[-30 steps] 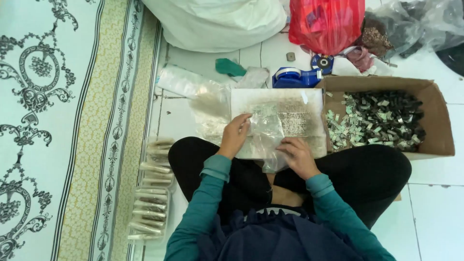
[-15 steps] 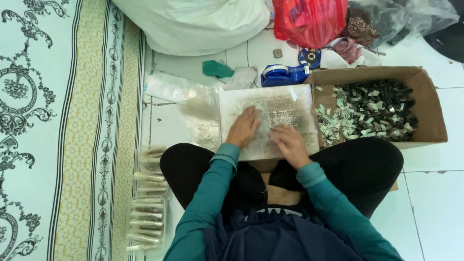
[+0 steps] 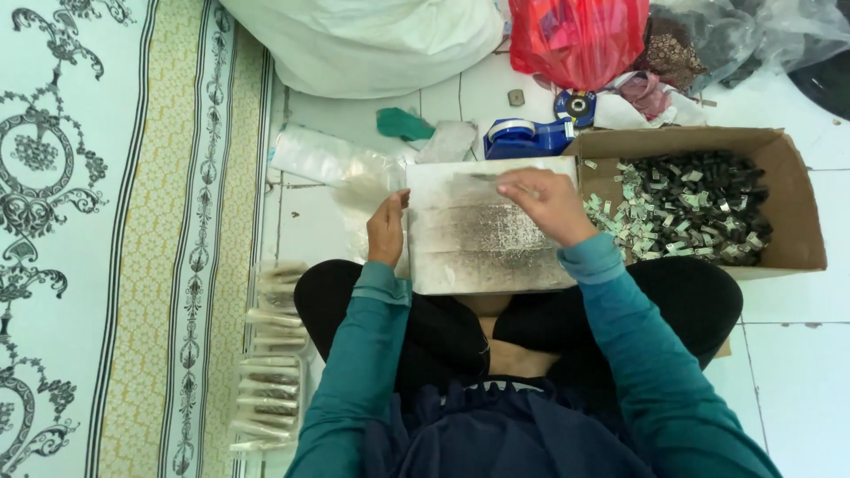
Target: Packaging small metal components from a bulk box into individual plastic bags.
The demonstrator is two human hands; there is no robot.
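Board, white and smudged grey, is lying across the person's lap, just left of the cardboard box. In the head view, the left hand is curling around the board's left edge, gripping it. The right hand is resting on the board's top right part, fingers bent and pressing down; whether it is pinching something small I cannot tell. Left of the box, beyond the board, a blue tape dispenser is sitting on the tiles. Small dark and pale pieces are filling the box. To do this well, I judge, the left hand should be keeping the board level while the right is working lightly.
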